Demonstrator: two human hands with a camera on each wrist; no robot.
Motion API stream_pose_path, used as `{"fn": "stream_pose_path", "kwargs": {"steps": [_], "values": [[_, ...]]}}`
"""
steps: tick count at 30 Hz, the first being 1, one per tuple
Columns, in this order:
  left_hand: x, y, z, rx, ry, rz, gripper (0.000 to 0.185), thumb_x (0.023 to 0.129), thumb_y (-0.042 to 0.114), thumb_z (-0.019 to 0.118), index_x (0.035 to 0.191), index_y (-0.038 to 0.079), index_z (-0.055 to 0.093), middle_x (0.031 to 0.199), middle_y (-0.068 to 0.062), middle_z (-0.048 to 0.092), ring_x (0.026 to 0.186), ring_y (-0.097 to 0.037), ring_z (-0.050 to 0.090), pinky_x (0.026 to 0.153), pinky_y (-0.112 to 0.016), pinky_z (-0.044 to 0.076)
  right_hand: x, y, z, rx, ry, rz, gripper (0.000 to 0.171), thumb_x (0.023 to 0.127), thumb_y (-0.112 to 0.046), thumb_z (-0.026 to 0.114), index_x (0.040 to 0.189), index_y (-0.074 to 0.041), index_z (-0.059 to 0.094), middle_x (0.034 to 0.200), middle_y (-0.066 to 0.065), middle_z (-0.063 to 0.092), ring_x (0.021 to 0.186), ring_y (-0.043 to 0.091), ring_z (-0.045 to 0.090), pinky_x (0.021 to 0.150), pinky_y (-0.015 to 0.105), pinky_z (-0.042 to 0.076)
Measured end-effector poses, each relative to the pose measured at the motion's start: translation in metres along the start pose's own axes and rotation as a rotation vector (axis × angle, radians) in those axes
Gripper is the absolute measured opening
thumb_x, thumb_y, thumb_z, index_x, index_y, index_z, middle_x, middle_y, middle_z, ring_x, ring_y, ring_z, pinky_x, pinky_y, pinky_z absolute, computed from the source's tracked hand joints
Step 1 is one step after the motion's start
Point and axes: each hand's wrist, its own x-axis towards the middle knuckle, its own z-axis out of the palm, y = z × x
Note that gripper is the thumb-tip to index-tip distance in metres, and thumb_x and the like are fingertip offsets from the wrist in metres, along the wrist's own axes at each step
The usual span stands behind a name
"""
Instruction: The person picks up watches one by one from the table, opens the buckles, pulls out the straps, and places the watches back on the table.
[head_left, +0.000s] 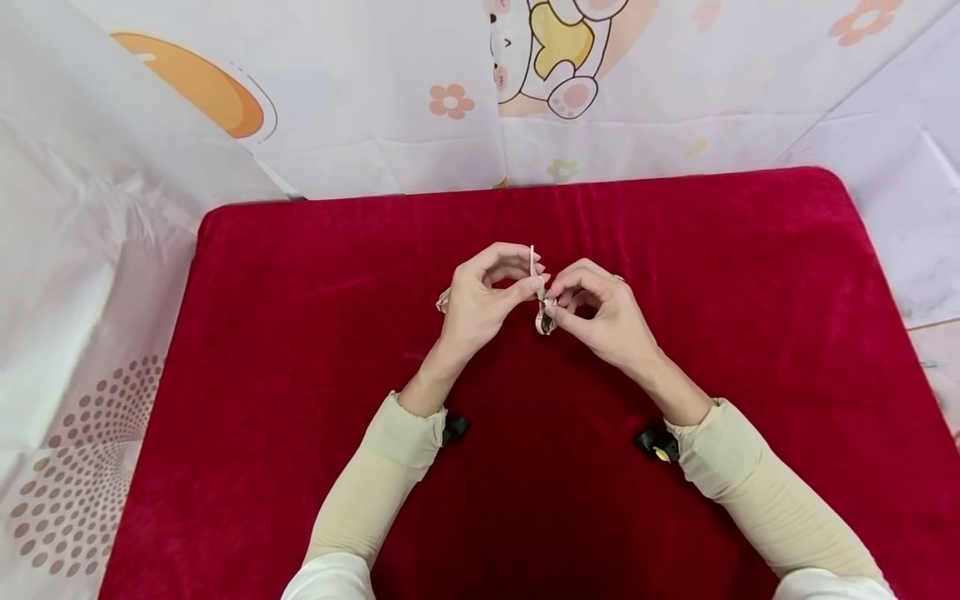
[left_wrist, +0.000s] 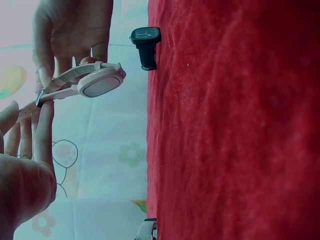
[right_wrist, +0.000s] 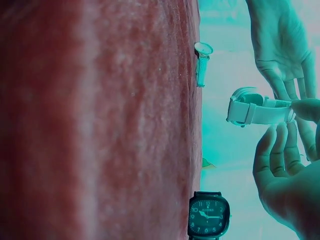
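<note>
Pinching a pale pink watch (head_left: 543, 322) from either side in the head view, the left hand (head_left: 480, 293) and right hand (head_left: 600, 310) hold it above the table (head_left: 322, 367), with fingers curled and tips close together. A crimson cloth (head_left: 697, 242) of velvety pile, faintly streaked, covers the table to its rounded corners. A second pale watch (head_left: 442, 301) is partly hidden behind the left hand. Beige sleeves (head_left: 375, 475), gathered at the cuff, cover the forearms; a creased white backdrop (head_left: 337, 92) bears printed flowers (head_left: 452, 102).

Left wrist view (turned on its side, so that the cloth fills the right half): the held watch shows a smooth, slender strap (left_wrist: 64, 94) with small punched holes, a shiny buckle (left_wrist: 40, 98) and a rounded case. A black watch (left_wrist: 146, 34) of squarish form rests on the cloth.

Right wrist view: the held strap bends into a loop beneath the right thumb; the black watch presents pale numerals on a dark, rounded-square dial, and the second pale watch a round face.
</note>
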Motion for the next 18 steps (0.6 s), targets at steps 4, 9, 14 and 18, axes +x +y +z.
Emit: {"fn": "stream_pose_path", "kwargs": {"steps": [4,9,14,18], "values": [[0.0001,0.0000,0.0005,-0.007,-0.002,-0.003,0.028,0.085,-0.007,0.073,0.111,-0.007,0.063,0.099,-0.018,0.068,0.086,-0.025,0.069,0.073,-0.045,0.061,-0.0003,0.0001,-0.0004,0.005,0.000,-0.004,0.017,0.078,0.022,0.069,0.091,0.011,0.063,0.092,0.021,0.059,0.075,0.020,0.057,0.066,0.021,0.051],[0.0003,-0.0002,0.0001,-0.019,0.000,-0.008,0.028,0.085,-0.008,0.073,0.111,-0.008,0.063,0.099,-0.024,0.067,0.086,-0.023,0.069,0.072,-0.044,0.061,-0.0004,0.0028,0.0000,0.004,-0.004,-0.012,0.017,0.078,0.022,0.069,0.089,0.010,0.062,0.091,0.019,0.059,0.075,0.019,0.058,0.066,0.022,0.052],[0.0011,-0.0017,-0.0022,-0.036,-0.006,0.010,0.028,0.085,-0.010,0.072,0.111,-0.011,0.061,0.101,-0.033,0.064,0.086,-0.026,0.070,0.072,-0.050,0.060,0.0002,0.0050,-0.0001,0.005,0.009,-0.028,0.017,0.078,0.021,0.070,0.090,0.010,0.065,0.090,0.019,0.062,0.074,0.018,0.060,0.066,0.024,0.054],[0.0022,-0.0022,-0.0041,-0.046,-0.005,0.013,0.029,0.085,-0.010,0.072,0.112,-0.012,0.061,0.100,-0.026,0.067,0.087,-0.034,0.069,0.072,-0.049,0.060,0.0011,0.0047,0.0002,0.016,0.032,-0.052,0.016,0.077,0.021,0.071,0.088,0.010,0.068,0.090,0.020,0.065,0.075,0.017,0.062,0.067,0.026,0.055]]}}
